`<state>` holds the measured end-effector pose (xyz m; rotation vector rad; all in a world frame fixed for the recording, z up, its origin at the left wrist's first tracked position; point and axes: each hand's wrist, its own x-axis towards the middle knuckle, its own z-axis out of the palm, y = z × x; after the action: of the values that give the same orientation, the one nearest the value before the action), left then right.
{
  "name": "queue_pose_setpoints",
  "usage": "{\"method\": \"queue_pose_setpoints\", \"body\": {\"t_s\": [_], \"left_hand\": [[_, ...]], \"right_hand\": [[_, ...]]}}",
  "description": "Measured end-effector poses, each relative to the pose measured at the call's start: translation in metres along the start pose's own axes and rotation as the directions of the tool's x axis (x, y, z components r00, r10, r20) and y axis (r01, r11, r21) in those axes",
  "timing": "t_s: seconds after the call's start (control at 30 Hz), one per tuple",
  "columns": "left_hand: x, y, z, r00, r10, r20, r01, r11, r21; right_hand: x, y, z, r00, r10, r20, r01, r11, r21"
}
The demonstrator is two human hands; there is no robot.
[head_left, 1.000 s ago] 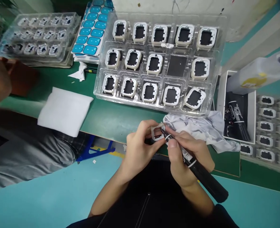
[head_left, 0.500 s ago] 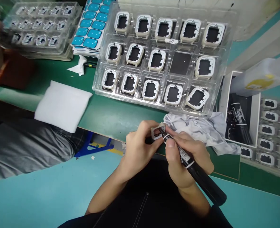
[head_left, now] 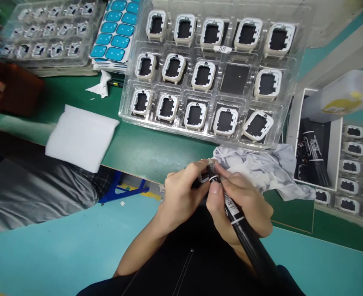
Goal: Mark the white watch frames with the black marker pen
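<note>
Between its fingers my left hand (head_left: 180, 195) holds a small light frame (head_left: 203, 177), mostly hidden by the fingers. My right hand (head_left: 241, 201) is closed round a thick black marker (head_left: 246, 234), whose tip meets the frame's upper right part. The exact contact point is too small to tell. Beyond the hands lies a clear plastic tray (head_left: 169, 130) with rows of white watch-like frames on dark pads. One pocket in its middle row shows only a dark pad (head_left: 235, 79). A crumpled pale cloth (head_left: 261, 170) lies just past my right hand.
A white box (head_left: 335, 164) with black markers and a plastic bottle (head_left: 348, 96) stand at the right. Left are a folded white pad (head_left: 81, 137), blue sticker sheets (head_left: 112, 39), an orange-brown container (head_left: 18, 90), another tray (head_left: 49, 61) and another person's grey-clad leg (head_left: 40, 189).
The marker has turned steeper and its tip sits slightly higher on the frame. My right hand has shifted a little left. The frame is more covered by my fingers.
</note>
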<state>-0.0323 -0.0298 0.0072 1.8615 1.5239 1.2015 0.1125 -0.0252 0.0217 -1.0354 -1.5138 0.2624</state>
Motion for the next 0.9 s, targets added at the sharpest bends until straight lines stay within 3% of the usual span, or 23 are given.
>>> {"method": "queue_pose_setpoints", "body": {"t_s": [0.17,0.4,0.57,0.73,0.9], "left_hand": [[-0.0001,0.0014,0.0034,0.999,-0.029,-0.040,0.028,0.999,-0.016],[-0.0006,-0.0016,0.0015,0.999,0.005,-0.042,-0.005,1.000,-0.004],[-0.0026,-0.0019,0.0015,0.997,-0.063,-0.044,0.064,0.998,0.014],[-0.0021,-0.0036,0.0007,0.998,-0.045,-0.038,0.044,0.999,-0.016],[-0.0024,-0.0057,0.0010,0.999,-0.042,-0.027,0.042,0.999,-0.007]], "right_hand": [[-0.0008,0.0000,-0.0024,0.984,0.179,-0.020,-0.178,0.983,0.047],[-0.0003,0.0028,-0.0041,0.994,0.104,0.024,-0.105,0.994,0.042],[-0.0011,0.0002,-0.0027,0.978,0.209,-0.025,-0.206,0.975,0.087],[-0.0021,0.0017,-0.0056,0.989,0.143,0.045,-0.145,0.987,0.065],[-0.0036,0.0033,-0.0041,0.987,0.159,-0.003,-0.158,0.983,0.097]]}}
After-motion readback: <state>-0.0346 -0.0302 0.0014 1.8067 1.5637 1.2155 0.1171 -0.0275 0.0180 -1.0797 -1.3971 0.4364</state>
